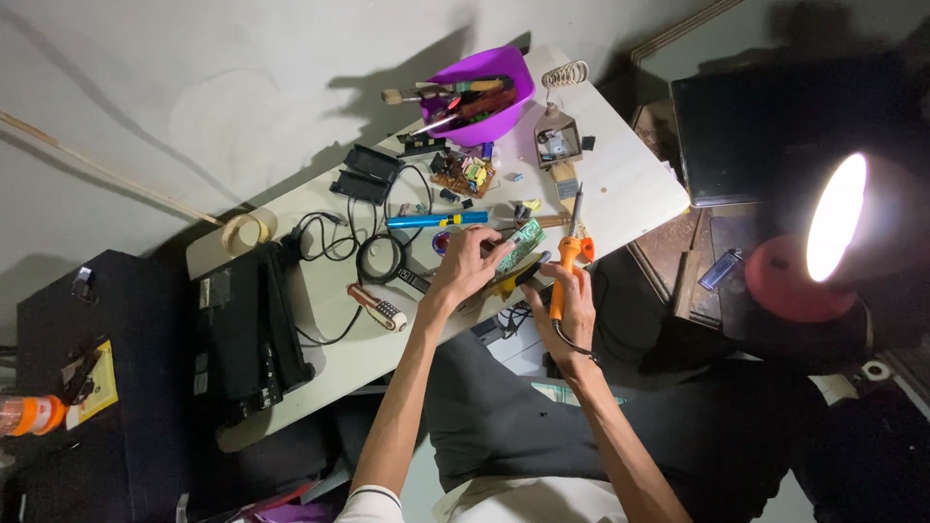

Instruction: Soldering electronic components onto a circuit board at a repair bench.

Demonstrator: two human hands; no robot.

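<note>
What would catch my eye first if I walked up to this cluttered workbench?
Probably the glaring lamp at the right edge, then the purple bowl full of tools at the far end of the white table. At the table's near edge the right hand grips an orange-handled soldering iron, while the left hand holds a small green circuit board beside it.

White desk (630, 184) against a pale grey wall (145, 87); lit red lamp (819, 247) glowing beside the desk's right edge; dark cabinet (58, 426) at left.
</note>
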